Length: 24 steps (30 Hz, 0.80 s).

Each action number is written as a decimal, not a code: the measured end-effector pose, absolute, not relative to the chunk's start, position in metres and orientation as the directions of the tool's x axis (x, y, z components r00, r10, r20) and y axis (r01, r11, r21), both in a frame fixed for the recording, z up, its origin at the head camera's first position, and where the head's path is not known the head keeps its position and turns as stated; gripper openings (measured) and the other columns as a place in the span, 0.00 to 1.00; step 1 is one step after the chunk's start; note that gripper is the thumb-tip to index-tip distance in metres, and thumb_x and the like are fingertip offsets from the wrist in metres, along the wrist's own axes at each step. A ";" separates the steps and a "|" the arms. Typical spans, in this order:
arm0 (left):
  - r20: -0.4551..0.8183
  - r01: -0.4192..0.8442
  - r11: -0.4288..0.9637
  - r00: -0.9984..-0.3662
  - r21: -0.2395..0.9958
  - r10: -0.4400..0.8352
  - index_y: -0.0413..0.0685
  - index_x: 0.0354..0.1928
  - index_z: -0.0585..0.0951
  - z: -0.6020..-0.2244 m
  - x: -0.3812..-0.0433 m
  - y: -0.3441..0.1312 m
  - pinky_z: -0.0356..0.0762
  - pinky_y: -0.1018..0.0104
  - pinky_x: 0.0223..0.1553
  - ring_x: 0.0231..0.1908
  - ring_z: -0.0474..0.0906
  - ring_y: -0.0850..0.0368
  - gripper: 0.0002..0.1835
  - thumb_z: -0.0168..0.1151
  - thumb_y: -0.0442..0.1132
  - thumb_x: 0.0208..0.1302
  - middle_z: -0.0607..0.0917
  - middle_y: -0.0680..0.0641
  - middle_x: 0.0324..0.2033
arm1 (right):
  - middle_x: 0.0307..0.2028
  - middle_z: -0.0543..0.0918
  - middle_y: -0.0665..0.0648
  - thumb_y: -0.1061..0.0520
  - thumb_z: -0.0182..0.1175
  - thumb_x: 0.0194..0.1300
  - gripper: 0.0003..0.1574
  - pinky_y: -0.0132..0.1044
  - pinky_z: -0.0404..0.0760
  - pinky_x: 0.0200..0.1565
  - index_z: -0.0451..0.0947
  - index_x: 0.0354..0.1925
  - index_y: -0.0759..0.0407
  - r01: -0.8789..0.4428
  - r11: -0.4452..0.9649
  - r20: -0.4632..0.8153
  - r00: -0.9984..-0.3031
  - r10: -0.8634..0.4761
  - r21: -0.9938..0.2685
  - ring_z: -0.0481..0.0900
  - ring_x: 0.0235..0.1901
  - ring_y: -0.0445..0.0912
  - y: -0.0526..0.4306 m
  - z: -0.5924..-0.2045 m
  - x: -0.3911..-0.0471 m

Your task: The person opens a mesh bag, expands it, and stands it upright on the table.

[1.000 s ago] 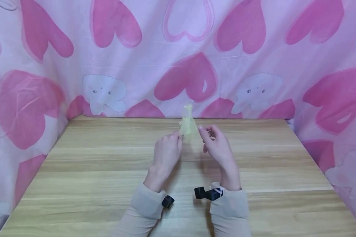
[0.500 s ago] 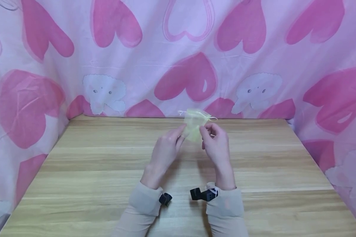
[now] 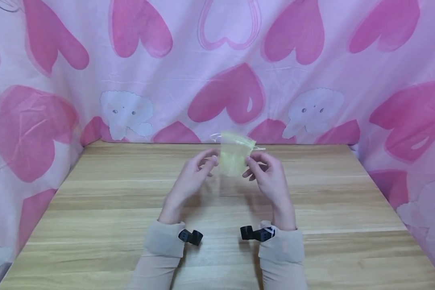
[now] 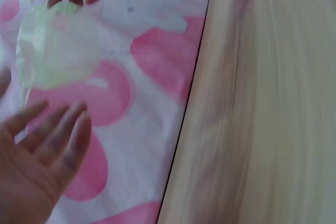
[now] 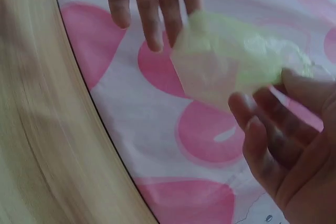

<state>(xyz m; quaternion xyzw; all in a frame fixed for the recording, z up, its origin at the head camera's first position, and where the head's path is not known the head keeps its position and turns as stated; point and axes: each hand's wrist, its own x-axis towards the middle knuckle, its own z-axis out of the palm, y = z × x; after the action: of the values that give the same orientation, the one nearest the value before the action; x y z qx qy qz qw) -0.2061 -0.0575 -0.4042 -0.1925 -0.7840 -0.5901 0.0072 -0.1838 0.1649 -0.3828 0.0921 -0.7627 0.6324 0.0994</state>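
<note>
A small sheer yellow drawstring pouch is held up above the far part of the table, its white cords sticking out on both sides near the top. My right hand pinches its right edge between thumb and finger. To the left, my left hand is close by with fingers loosely bent and nothing in them. In the left wrist view its fingers are spread, apart from the pouch. The right wrist view shows the see-through pouch hanging from the right thumb and finger.
Both hands are over a light wood-grain table. A pink curtain with hearts and white cartoon animals hangs behind it and along both sides. Black wrist cameras sit at the beige sleeve cuffs.
The pouch has turned from nearly edge-on to face-on and spread flat. My left hand has let go of it and drawn away to the left; my right hand keeps its pinch.
</note>
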 end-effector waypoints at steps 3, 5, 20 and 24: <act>0.237 0.281 0.160 -0.940 0.946 0.246 0.41 0.66 0.72 -0.406 -0.207 -0.053 0.81 0.55 0.43 0.43 0.83 0.47 0.24 0.51 0.47 0.76 0.82 0.41 0.50 | 0.36 0.81 0.64 0.60 0.62 0.68 0.11 0.41 0.84 0.29 0.80 0.43 0.69 -0.287 0.188 0.281 -0.958 -0.059 -0.939 0.84 0.26 0.54 0.167 -0.384 -0.183; 0.243 0.277 0.152 -0.947 0.949 0.210 0.41 0.64 0.74 -0.407 -0.207 -0.050 0.81 0.56 0.43 0.39 0.83 0.49 0.22 0.51 0.46 0.76 0.82 0.42 0.47 | 0.36 0.81 0.65 0.61 0.62 0.68 0.11 0.41 0.84 0.31 0.80 0.43 0.69 -0.299 0.207 0.288 -0.954 -0.080 -0.931 0.84 0.27 0.55 0.168 -0.384 -0.183; 0.378 0.403 0.150 -0.910 0.903 0.169 0.41 0.46 0.86 -0.408 -0.204 -0.042 0.82 0.60 0.40 0.36 0.84 0.53 0.11 0.65 0.39 0.66 0.87 0.46 0.42 | 0.33 0.86 0.57 0.64 0.66 0.63 0.09 0.33 0.82 0.33 0.85 0.43 0.62 -0.407 0.408 0.385 -0.913 -0.139 -0.817 0.83 0.28 0.47 0.173 -0.388 -0.183; 0.377 0.397 0.173 -0.916 0.901 0.137 0.43 0.44 0.87 -0.408 -0.203 -0.045 0.81 0.59 0.40 0.36 0.84 0.53 0.10 0.66 0.41 0.65 0.88 0.47 0.40 | 0.32 0.86 0.58 0.62 0.63 0.66 0.09 0.35 0.80 0.30 0.83 0.45 0.61 -0.361 0.426 0.347 -0.931 -0.115 -0.829 0.83 0.29 0.49 0.174 -0.386 -0.182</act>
<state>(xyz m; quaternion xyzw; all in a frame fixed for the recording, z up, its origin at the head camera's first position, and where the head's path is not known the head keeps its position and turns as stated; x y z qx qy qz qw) -0.2030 -0.0446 -0.4075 -0.1759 -0.7587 -0.6183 0.1051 -0.1823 0.1740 -0.3862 0.1423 -0.8360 0.5163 0.1195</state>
